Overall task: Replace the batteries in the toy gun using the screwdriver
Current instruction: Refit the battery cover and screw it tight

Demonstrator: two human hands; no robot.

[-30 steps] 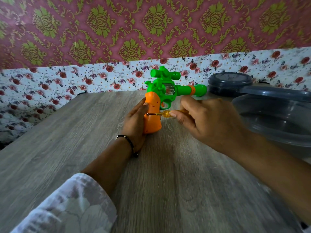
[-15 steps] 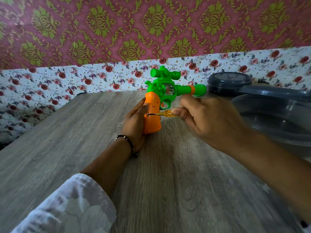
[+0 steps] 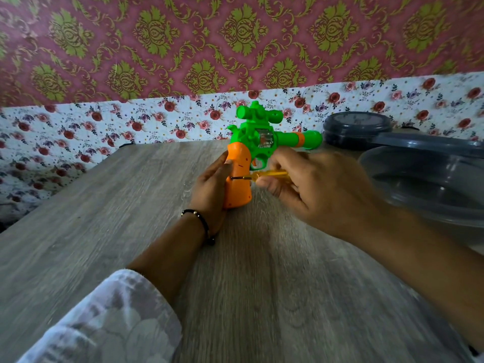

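A toy gun (image 3: 262,137) with a green body, a scope on top and an orange grip stands upright on the wooden table (image 3: 104,231), barrel pointing right. My left hand (image 3: 212,187) holds the orange grip from the left side. My right hand (image 3: 314,189) pinches the yellow see-through handle of a small screwdriver (image 3: 264,176). The dark shaft lies level and its tip meets the right face of the grip. No batteries show.
A large clear plastic tub (image 3: 429,184) with a grey lid leaning on it sits at the right, close behind my right wrist. A round dark lidded container (image 3: 356,127) stands behind it by the floral wall. A black bracelet is on my left wrist.
My right hand's fingers have shifted along the screwdriver handle, showing more of it. The gun, my left hand and the screwdriver tip stay in the same place.
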